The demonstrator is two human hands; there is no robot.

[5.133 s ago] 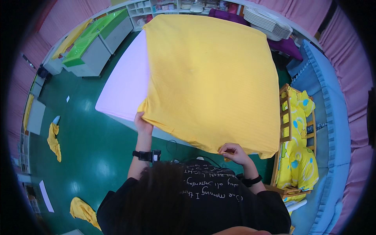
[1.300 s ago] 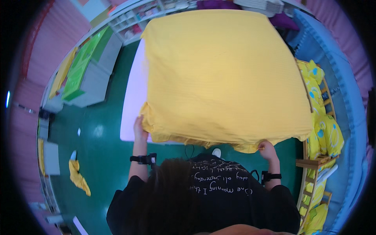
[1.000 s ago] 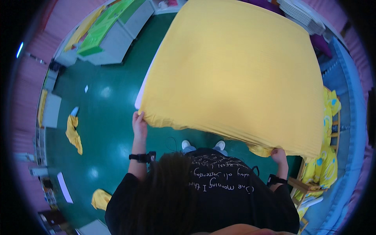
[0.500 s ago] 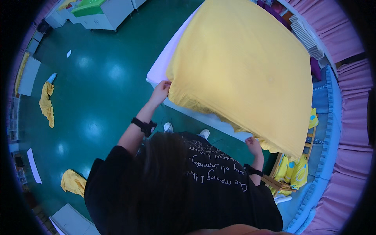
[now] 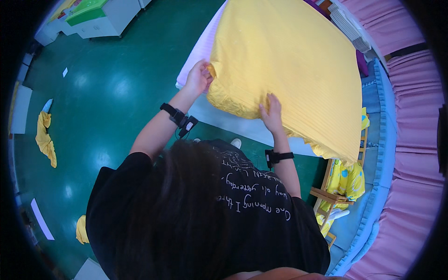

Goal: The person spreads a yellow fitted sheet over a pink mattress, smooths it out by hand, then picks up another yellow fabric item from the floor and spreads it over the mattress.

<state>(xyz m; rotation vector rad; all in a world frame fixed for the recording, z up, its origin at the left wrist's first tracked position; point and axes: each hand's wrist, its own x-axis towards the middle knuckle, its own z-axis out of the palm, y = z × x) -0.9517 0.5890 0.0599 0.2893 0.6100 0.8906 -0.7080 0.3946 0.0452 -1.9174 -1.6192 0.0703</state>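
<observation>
A yellow fitted sheet (image 5: 289, 70) with a gathered, puckered hem lies over a pale flat bed or mattress (image 5: 200, 44). The pale lilac surface shows along the left side, and a whitish strip (image 5: 233, 122) shows below the near hem. My left hand (image 5: 199, 77) is closed on the sheet's edge at the near left corner, where a small fold rises by the fingers. Along the near edge, my right hand (image 5: 272, 113) rests on the sheet near the hem, fingers stretched out and thumb apart. Both wrists wear black straps.
To the right stand a wooden frame (image 5: 322, 193) with yellow patterned cloth (image 5: 347, 179) and a blue padded surface (image 5: 375, 121). Pink curtains (image 5: 415, 121) hang beyond. Yellow cloths (image 5: 45, 140) lie on the green floor (image 5: 112, 93) at left. A white cabinet (image 5: 102, 23) stands far left.
My right hand has let go of the hem at the near right and moved left onto the sheet. My left hand has moved forward, still at the left corner. The view has shifted slightly.
</observation>
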